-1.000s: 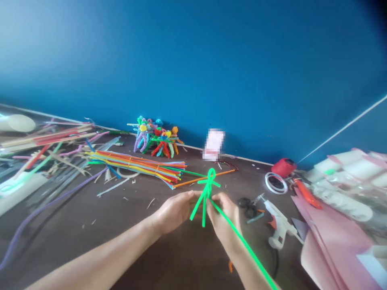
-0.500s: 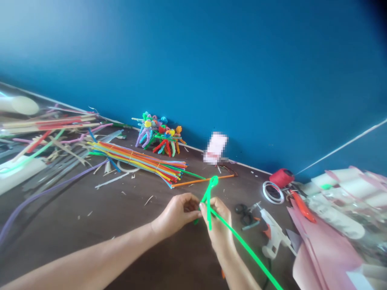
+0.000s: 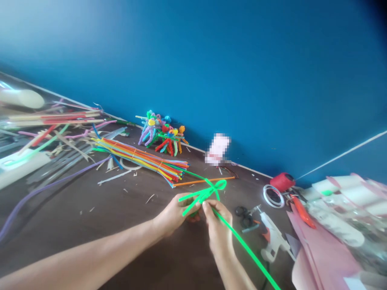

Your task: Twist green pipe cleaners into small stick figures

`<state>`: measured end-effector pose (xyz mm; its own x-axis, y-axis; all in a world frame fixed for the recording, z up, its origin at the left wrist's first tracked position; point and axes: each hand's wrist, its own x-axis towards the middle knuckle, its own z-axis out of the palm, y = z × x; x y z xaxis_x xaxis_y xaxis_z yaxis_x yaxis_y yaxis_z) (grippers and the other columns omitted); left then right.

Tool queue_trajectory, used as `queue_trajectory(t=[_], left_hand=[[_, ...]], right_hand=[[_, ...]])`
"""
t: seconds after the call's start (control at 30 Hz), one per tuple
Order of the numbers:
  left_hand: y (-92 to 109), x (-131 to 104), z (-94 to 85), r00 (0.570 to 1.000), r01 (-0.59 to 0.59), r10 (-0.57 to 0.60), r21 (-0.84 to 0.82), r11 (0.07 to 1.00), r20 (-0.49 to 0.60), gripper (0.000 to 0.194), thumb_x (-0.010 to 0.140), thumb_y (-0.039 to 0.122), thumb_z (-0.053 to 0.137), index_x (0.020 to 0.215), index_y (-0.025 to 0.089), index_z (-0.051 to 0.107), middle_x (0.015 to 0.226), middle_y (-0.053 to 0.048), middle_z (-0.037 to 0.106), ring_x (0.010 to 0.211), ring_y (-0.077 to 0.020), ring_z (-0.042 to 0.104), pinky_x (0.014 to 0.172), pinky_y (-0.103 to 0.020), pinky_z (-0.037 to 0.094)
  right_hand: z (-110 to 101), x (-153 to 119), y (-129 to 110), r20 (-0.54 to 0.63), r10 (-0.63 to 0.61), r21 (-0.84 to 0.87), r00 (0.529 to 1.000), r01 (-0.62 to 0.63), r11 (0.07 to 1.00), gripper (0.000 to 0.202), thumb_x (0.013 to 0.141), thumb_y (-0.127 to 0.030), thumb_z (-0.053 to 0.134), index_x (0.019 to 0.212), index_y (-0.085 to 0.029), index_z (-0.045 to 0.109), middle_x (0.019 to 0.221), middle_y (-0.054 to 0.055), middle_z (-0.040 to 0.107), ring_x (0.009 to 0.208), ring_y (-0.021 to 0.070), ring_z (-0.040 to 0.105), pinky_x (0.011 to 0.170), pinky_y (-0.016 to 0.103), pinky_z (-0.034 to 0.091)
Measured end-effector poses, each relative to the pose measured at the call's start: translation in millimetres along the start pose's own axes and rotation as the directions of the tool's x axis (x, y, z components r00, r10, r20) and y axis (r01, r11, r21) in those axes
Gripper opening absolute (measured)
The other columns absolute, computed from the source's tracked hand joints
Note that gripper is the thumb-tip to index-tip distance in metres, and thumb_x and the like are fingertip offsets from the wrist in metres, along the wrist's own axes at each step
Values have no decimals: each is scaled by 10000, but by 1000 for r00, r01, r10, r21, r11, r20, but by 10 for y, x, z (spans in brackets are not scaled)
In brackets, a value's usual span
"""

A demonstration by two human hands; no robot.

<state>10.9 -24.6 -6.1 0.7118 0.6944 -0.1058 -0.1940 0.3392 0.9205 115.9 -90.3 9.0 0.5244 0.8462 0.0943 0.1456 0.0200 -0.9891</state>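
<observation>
Both hands are closed on a bright green pipe cleaner [image 3: 246,245], bent into a small loop with several crossing ends above my fingers. My left hand [image 3: 173,213] pinches it from the left, its fingertips partly hidden behind the green ends. From the right, my right hand [image 3: 220,225] grips it between thumb and forefinger, and a long straight length runs from there down to the lower right. Just beyond my hands lie a bundle of coloured pipe cleaners [image 3: 142,158] and a single orange pipe cleaner [image 3: 202,182].
Small pipe-cleaner figures [image 3: 165,135] stand against the blue wall. Scissors [image 3: 246,215], a white glue gun [image 3: 273,237], a red spool [image 3: 281,182] and pink wrapping sheets [image 3: 323,245] lie on the right. Loose strips and sticks [image 3: 54,119] are heaped at left.
The green loop has tipped over to the right, and several green ends now fan out leftward over my left hand. My hands stay close together in nearly the same place.
</observation>
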Motion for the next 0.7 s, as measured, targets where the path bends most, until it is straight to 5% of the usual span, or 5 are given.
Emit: queue_trajectory(t=[0.13,0.27,0.5,0.6,0.7], left_hand=[[-14,21,-41,978,186,-152,-277,943,140,214,701,323,615,711,133,517,645,4,532,520,-75,500,501,-202,425],[-57,58,-105,944,286,-193,-369,884,268,167,720,267,604,713,119,528,618,-1,517,494,-64,489,462,-177,422],[-30,56,-176,855,433,-230,-397,809,465,141,728,238,589,739,100,562,573,20,429,455,-38,396,418,-153,389],[-8,42,-148,870,412,-231,-383,827,436,178,721,272,599,740,99,564,582,20,433,466,-42,408,432,-167,403],[-1,25,-84,934,302,-212,-320,898,286,202,689,291,636,728,115,546,565,21,470,475,-54,450,445,-173,405]], right_hand=[[59,-20,13,55,93,202,994,-103,974,166,720,-313,602,653,-165,568,498,-40,507,395,65,400,372,182,295],[74,-20,80,186,182,443,966,-248,862,176,731,-328,597,683,-169,541,500,-35,536,391,86,459,375,189,308],[-17,32,144,305,232,466,924,-357,810,143,686,-274,654,681,-149,586,542,-17,572,439,81,502,405,172,282],[-41,32,150,268,190,439,944,-295,849,133,697,-282,641,722,-162,589,575,-26,569,439,76,486,427,185,298],[-37,21,145,243,117,369,963,-203,907,144,727,-303,605,711,-163,575,522,-43,517,426,71,440,435,193,304]])
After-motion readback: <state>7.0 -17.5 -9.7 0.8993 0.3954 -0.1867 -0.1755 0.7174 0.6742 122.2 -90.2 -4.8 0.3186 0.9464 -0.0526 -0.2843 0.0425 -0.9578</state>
